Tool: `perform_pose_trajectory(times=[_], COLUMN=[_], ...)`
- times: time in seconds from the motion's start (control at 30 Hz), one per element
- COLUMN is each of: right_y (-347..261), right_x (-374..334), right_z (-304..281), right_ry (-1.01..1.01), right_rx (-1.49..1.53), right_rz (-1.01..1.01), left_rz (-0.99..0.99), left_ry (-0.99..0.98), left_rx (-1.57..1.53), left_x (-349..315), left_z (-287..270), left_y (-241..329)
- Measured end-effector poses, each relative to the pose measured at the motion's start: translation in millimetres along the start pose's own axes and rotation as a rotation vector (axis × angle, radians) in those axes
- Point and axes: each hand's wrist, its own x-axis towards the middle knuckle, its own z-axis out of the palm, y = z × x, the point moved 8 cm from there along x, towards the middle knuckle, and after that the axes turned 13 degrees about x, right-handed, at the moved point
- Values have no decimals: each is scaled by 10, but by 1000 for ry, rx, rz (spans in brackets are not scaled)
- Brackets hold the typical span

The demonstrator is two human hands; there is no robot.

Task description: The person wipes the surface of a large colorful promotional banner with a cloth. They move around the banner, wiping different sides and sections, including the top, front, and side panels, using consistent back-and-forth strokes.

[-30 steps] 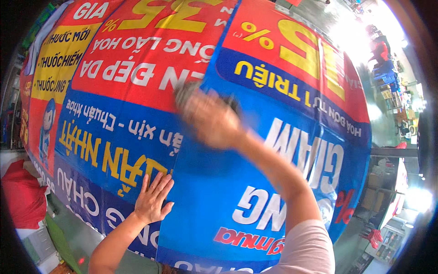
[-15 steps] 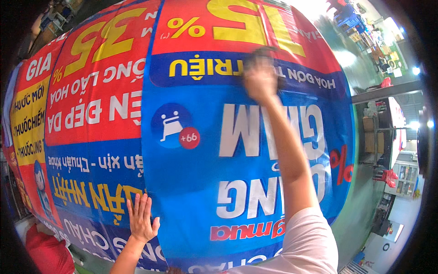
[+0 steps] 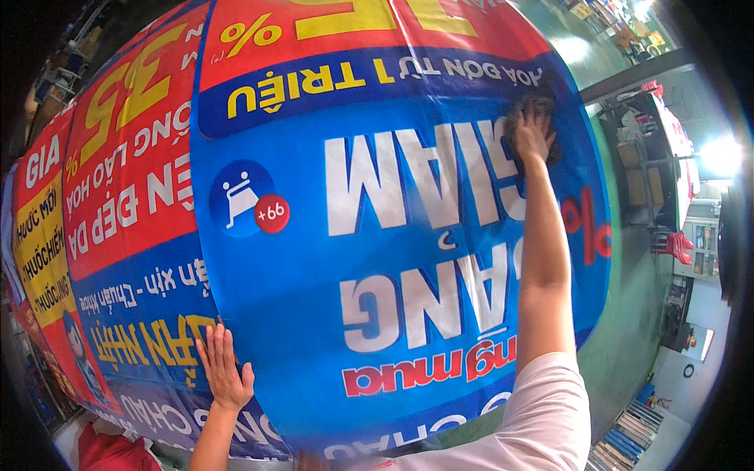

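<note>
A: Where does the person's right hand (image 3: 534,135) stand now?

B: It is at the far right part of the blue sheet (image 3: 275,314), on top of a dark pad (image 3: 539,104). The pad lies under the fingers, and its edge shows beyond the fingertips and at the sides.

A: And how are these fingers?

B: They are stretched toward the far side and a little spread over the pad. Whether the thumb pinches its edge, one cannot tell.

A: Near which part of the sheet is the pad?

B: It is at the far right end of the large white letters, beside the dark blue band.

A: What does the left hand (image 3: 226,373) do?

B: It lies at the near left, palm down, its four fingers rather close together and pointing far, its thumb held out to the right. Below these fingers is the border where the blue sheet meets the red-and-blue panel (image 3: 149,212).

A: Which things are around?

B: A red cloth (image 3: 118,447) is at the near left, and a green floor (image 3: 636,275) shows to the right of the sheet.
</note>
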Motion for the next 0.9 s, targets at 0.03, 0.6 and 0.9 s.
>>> perform_pose_trajectory(times=[0.03, 0.6, 0.9], right_y=[-162, -1297, -649], right_x=[-166, -733, -516], right_z=[0, -1559, -2781], right_ry=[-101, -581, -503], right_rx=[-109, 1504, 1815], right_rz=[-27, -101, 324], left_rz=[4, 23, 6], left_ry=[-2, 47, 58], left_rx=[20, 40, 57], left_x=[5, 37, 47], left_z=[-1, -55, -79], left_y=[4, 54, 54])
